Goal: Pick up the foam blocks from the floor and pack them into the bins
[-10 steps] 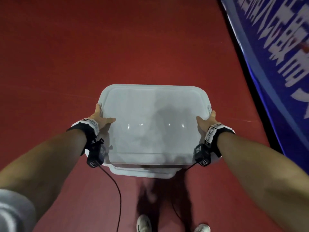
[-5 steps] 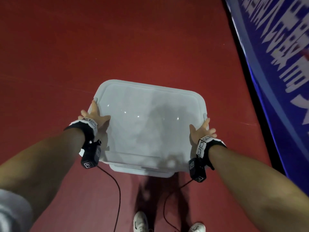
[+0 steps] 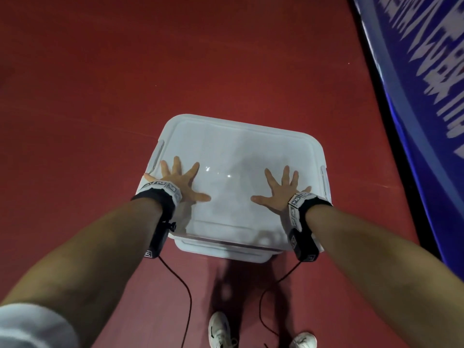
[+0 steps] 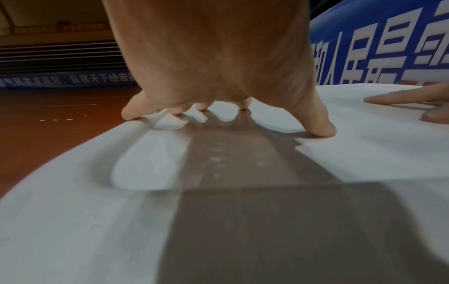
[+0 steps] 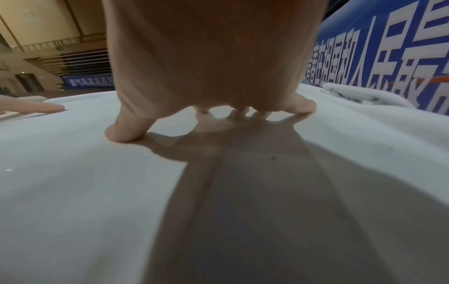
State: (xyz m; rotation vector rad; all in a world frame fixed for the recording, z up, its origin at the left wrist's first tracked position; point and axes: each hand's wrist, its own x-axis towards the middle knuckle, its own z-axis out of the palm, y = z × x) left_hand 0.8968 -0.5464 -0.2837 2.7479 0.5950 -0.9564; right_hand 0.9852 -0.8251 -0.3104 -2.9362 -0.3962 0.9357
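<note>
A translucent white bin (image 3: 324,159) with its lid (image 3: 238,151) on stands on the red floor in front of me. My left hand (image 3: 179,180) lies flat on the lid's left side with fingers spread. My right hand (image 3: 278,188) presses flat on the right side, fingers spread too. In the left wrist view my left hand (image 4: 218,107) has its fingertips down on the lid (image 4: 121,221). The right wrist view shows my right hand (image 5: 211,115) the same way on the lid (image 5: 85,192). No foam block is visible; the bin's contents are hidden by the cloudy lid.
A blue banner (image 3: 426,84) with white lettering runs along the right, close to the bin. Red floor (image 3: 125,71) stretches ahead and to the left. My white shoes (image 3: 218,330) stand just behind the bin. Cables hang from both wrist cameras.
Both hands left the bin's side edges and moved onto the top of the lid, fingers spread flat. The bin went from being carried to standing on the floor.
</note>
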